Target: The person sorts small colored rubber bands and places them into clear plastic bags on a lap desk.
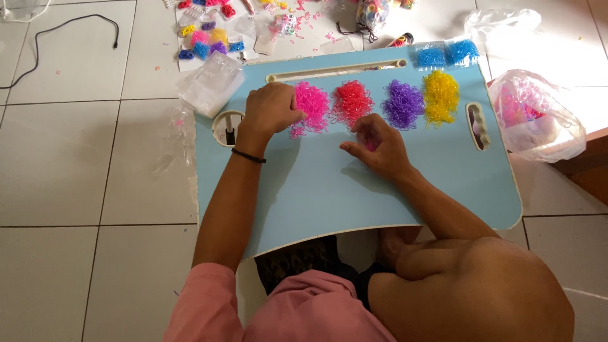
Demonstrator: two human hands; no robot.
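The left hand rested curled on the pink bands; the right hand's fingers apparently pinched a few. A sweeping wrist could have mixed neighbouring red bands on the tabletop.

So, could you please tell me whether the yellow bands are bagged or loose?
Loose: the yellow bands lie as an open heap on the blue lap table.

I am wearing a thin black band on my left wrist, bare forearms, and pink clothing at the frame's bottom.
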